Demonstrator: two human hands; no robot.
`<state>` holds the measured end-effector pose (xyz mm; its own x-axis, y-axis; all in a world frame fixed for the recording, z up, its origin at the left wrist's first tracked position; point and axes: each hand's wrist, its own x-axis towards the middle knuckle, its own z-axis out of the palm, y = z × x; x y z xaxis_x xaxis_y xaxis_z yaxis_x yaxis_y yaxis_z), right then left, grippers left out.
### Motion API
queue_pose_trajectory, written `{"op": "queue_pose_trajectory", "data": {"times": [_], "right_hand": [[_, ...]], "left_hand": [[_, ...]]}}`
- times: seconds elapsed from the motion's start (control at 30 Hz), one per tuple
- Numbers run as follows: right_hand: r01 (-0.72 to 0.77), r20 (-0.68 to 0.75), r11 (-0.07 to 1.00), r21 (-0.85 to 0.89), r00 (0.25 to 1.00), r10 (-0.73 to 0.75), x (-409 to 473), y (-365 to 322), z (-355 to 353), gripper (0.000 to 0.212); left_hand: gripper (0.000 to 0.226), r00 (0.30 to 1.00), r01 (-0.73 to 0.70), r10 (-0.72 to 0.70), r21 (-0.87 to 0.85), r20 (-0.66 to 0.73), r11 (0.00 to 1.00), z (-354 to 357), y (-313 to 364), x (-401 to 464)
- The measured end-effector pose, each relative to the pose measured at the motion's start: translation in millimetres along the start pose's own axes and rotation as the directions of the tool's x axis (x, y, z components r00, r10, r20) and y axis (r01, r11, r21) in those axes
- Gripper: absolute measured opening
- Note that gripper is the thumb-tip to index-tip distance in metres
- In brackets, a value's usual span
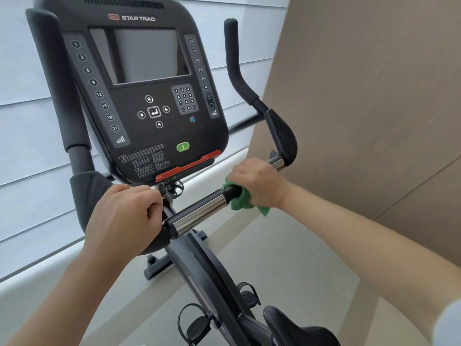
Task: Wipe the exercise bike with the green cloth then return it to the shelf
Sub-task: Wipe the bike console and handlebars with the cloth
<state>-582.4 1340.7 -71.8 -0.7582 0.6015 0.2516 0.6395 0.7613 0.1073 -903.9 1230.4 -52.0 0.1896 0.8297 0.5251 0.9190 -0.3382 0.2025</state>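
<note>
A person is leaning over the exercise bike [199, 245], both bare arms reaching in from below. The right hand [258, 182] is gripping the green cloth [240, 199] and wrapping it around the handlebar [199, 212], fingers curling over the top of the bar. The cloth is sitting under the palm, bunching out on the side nearer the chrome sleeve, with a corner hanging down below the wrist. The left hand [124, 216] is clenching around the handlebar's black centre section, just below the console [147, 96], knuckles up and thumb tucking in beside the chrome sleeve. The two hands are sitting apart on the same bar, the bare chrome stretch lying between them. A pedal [197, 323] and the saddle [294, 328] are showing at the lower edge.
</note>
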Motion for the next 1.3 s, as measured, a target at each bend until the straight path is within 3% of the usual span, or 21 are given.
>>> {"op": "queue_pose_trajectory", "data": {"times": [0.13, 0.23, 0.47, 0.67, 0.83, 0.97, 1.1, 1.2, 1.27, 1.3], "right_hand": [[-0.184, 0.093, 0.978, -0.102, 0.977, 0.193, -25, 74, -26, 0.032], [-0.208, 0.139, 0.967, -0.149, 0.963, 0.229, -23, 80, -27, 0.020], [-0.392, -0.017, 0.914, -0.102, 0.920, 0.393, -19, 44, -4, 0.033], [-0.258, -0.086, 0.966, -0.028, 0.963, 0.255, 11, -49, 5, 0.012], [-0.267, 0.005, 0.964, -0.015, 0.964, 0.267, 27, -87, 6, 0.028], [-0.184, 0.105, 0.982, -0.031, 0.977, 0.186, 33, -103, -10, 0.032], [-0.072, 0.021, 0.997, 0.008, 0.997, 0.071, 52, -150, -8, 0.030], [-0.070, -0.023, 0.997, 0.008, 0.997, 0.070, 68, -183, 1, 0.028], [-0.020, -0.059, 0.999, 0.046, 0.998, 0.023, 68, -180, 1, 0.028], [0.020, -0.010, 0.995, 0.102, 1.000, -0.019, 67, -172, -6, 0.030]], "left_hand": [[0.025, 1.000, 0.004, -0.004, 0.004, -0.015, 1.000, -2, 3, 1], [0.025, 1.000, 0.026, -0.026, 0.010, -0.009, 1.000, 3, 5, 4], [0.025, 0.999, 0.042, -0.042, 0.034, -0.013, 0.999, 4, 5, 2], [0.026, 0.999, 0.034, -0.034, 0.024, -0.012, 0.999, 2, 6, 2], [0.026, 0.999, 0.017, -0.017, -0.010, -0.029, 1.000, 0, 7, 0], [0.026, 0.999, 0.012, -0.013, -0.045, -0.031, 0.999, -1, 8, 2], [0.022, 0.990, 0.091, -0.105, -0.152, -0.092, 0.984, -4, 7, -4], [0.021, 0.969, 0.137, -0.184, -0.262, -0.163, 0.955, -6, 5, -6], [0.021, 0.962, 0.145, -0.205, -0.299, -0.182, 0.943, -7, 5, -6], [0.020, 0.961, 0.149, -0.208, -0.295, -0.182, 0.944, -8, 6, -6]]}}
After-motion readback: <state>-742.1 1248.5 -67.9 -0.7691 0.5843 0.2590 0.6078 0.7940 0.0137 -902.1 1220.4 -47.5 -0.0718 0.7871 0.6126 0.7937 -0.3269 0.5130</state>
